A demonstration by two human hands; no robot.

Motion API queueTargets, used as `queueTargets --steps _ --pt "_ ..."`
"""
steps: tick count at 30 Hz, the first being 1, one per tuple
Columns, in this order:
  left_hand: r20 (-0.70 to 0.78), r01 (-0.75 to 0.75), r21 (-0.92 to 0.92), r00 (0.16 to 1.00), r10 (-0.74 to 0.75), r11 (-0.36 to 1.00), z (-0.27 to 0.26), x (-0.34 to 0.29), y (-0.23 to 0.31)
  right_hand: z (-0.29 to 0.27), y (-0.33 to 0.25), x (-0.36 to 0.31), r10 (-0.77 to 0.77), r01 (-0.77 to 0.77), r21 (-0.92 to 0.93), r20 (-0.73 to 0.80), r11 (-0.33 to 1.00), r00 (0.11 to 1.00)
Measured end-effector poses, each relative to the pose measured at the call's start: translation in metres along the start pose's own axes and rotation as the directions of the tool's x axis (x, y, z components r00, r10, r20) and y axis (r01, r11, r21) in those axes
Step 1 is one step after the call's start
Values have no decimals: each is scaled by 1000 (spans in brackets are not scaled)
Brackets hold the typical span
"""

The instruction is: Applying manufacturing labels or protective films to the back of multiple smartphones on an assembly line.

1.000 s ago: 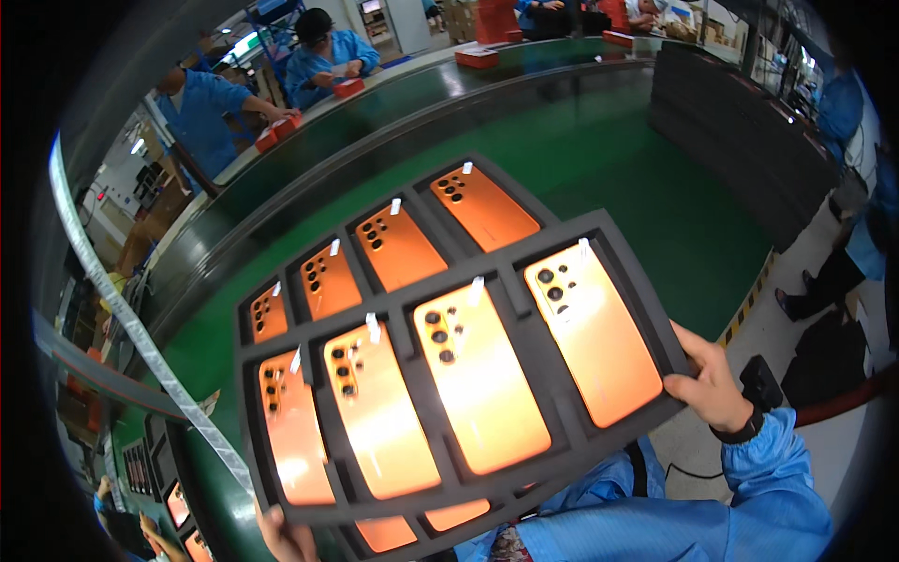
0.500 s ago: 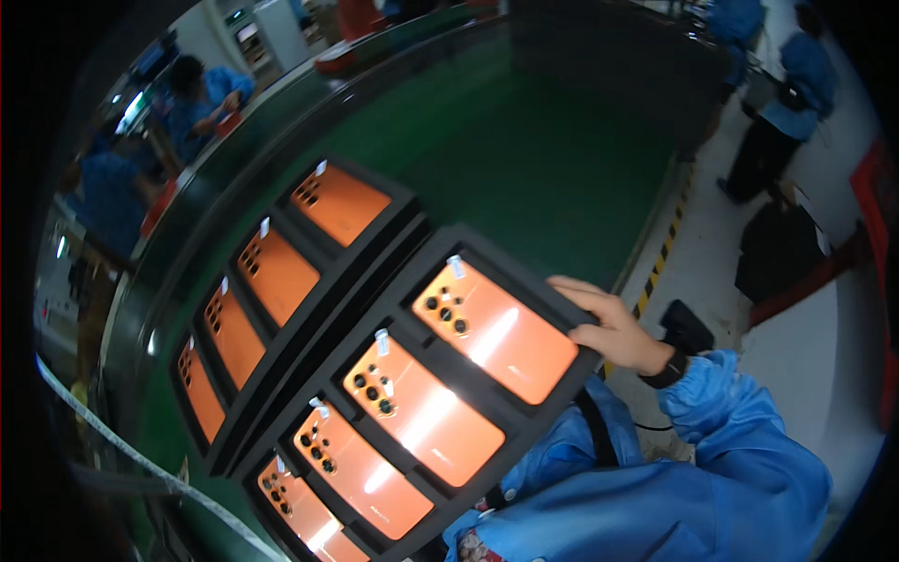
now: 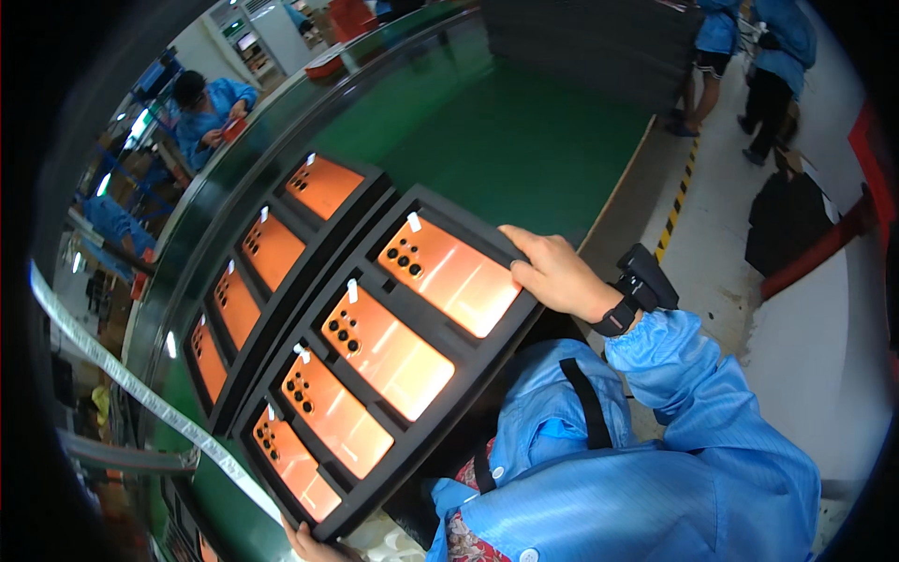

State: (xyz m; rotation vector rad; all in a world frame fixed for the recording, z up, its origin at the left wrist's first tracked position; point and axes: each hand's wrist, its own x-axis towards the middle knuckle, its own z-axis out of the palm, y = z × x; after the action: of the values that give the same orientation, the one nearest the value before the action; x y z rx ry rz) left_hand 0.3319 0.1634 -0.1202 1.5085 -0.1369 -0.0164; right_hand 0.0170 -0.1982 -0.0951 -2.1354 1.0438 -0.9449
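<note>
A black foam tray [image 3: 376, 278] holds several orange phones [image 3: 386, 351] in separate slots, camera lenses facing up and a small pale tab at each top end. My right hand [image 3: 560, 273] grips its right end, thumb on the upper rim and other fingers hidden beneath. At the near left corner my left hand [image 3: 314, 545] holds the same tray, only partly in view at the lower edge. Just beyond lies a second black foam tray [image 3: 292, 218], also with several orange phones. The held tray sits close against it, tilted toward me; whether they touch I cannot tell.
Both trays are over a green conveyor belt [image 3: 552, 140] with a raised metal side rail. A white printed strip [image 3: 159, 407] crosses at left. Dark stacked sheets [image 3: 590, 47] stand at the far end. Co-workers in blue [image 3: 211, 117] sit across the belt; others stand at far right.
The held tray has moved left and slightly up in the picture, along with my right hand. My left hand has come into view at the tray's near left corner.
</note>
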Motion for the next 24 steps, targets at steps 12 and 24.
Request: queueTargets --steps 12,24 --pt "140 -54 -13 989 55 998 7 -11 7 -5 -4 2 -64 62 -112 -11 992 998" --pt "99 -51 165 994 35 985 5 -24 10 -27 -8 4 -86 107 -185 117 977 989"
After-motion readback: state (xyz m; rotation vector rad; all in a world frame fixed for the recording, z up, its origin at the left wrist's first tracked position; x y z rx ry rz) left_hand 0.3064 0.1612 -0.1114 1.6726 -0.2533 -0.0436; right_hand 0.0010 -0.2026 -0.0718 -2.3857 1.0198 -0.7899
